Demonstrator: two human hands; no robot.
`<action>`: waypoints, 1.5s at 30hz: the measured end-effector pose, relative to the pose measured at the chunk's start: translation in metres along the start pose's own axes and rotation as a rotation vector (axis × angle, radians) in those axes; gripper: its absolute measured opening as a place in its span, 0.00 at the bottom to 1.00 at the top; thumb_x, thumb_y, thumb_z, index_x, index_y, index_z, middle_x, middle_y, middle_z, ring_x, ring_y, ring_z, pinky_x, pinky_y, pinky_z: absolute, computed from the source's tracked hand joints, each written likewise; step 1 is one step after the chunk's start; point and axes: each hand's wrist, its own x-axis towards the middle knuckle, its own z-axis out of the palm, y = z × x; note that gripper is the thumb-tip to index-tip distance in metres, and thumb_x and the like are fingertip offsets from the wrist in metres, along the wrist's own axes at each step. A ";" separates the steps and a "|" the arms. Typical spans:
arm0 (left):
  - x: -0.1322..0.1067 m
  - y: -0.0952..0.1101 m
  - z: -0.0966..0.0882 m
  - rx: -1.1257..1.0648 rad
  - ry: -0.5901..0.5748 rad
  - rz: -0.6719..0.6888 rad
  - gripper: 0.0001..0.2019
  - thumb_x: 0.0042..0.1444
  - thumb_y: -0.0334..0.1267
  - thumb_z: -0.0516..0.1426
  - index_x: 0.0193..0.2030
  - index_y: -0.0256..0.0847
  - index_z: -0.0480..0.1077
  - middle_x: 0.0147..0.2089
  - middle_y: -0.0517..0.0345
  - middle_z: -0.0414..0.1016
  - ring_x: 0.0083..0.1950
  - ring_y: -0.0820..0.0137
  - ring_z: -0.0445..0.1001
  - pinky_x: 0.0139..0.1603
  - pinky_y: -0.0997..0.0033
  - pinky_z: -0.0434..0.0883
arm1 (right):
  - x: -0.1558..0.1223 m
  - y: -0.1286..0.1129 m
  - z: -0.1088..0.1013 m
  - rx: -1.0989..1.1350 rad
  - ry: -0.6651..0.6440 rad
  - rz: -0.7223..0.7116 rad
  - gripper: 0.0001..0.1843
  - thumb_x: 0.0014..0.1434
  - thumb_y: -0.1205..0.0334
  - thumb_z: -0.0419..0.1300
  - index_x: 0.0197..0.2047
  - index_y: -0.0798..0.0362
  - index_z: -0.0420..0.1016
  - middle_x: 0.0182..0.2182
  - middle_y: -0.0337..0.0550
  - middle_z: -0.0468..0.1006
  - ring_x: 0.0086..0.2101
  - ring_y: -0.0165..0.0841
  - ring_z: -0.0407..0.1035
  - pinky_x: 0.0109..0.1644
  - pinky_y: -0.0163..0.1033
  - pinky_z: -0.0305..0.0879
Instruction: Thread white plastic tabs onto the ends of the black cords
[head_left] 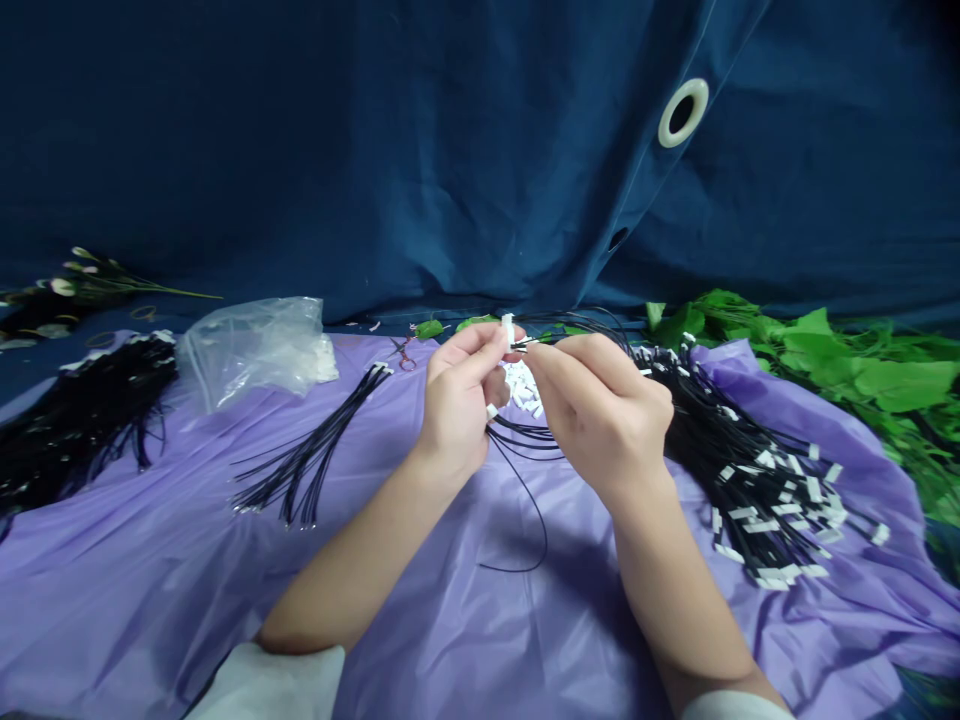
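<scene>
My left hand [461, 395] pinches a small white plastic connector [508, 328] upright between thumb and fingertips. Close beside it, the fingers of my right hand [611, 405] are closed on thin black wires [534, 345], whose ends point toward the connector. Whether any wire end sits inside the connector I cannot tell. Below my left fingers a second white connector [491, 411] shows, with black wires curving from it to the right behind my right hand. One loose wire [546, 530] hangs in a loop over the purple cloth. A pile of loose white connectors [525, 388] lies behind my hands.
Purple sheeting [442, 620] covers the work surface. A bundle of black wires [315, 440], scissors [405, 353] and a clear plastic bag [255, 350] lie left. Wire heaps lie at far left [90, 400] and right [750, 470]. Green leaves [847, 360] edge the right; a blue curtain [450, 150] hangs behind.
</scene>
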 end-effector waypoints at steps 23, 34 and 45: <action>0.002 0.002 -0.002 0.031 -0.006 0.037 0.08 0.51 0.40 0.63 0.29 0.37 0.75 0.17 0.64 0.60 0.15 0.84 0.50 0.17 0.77 0.47 | 0.000 0.007 0.003 0.095 -0.038 -0.029 0.11 0.61 0.72 0.60 0.45 0.50 0.76 0.35 0.40 0.78 0.32 0.26 0.72 0.36 0.30 0.68; 0.053 0.014 -0.035 -0.190 0.289 -0.109 0.08 0.57 0.38 0.60 0.31 0.37 0.70 0.23 0.64 0.65 0.12 0.86 0.48 0.11 0.77 0.45 | 0.007 -0.008 -0.036 0.252 -0.604 0.081 0.10 0.62 0.69 0.57 0.47 0.53 0.74 0.36 0.44 0.78 0.38 0.34 0.72 0.42 0.39 0.68; 0.066 0.004 -0.042 -0.252 0.384 -0.127 0.06 0.59 0.35 0.58 0.32 0.35 0.70 0.22 0.65 0.67 0.12 0.86 0.50 0.12 0.80 0.48 | 0.009 0.028 0.000 1.211 -1.074 0.135 0.11 0.58 0.67 0.64 0.45 0.55 0.79 0.39 0.43 0.82 0.39 0.29 0.77 0.47 0.35 0.73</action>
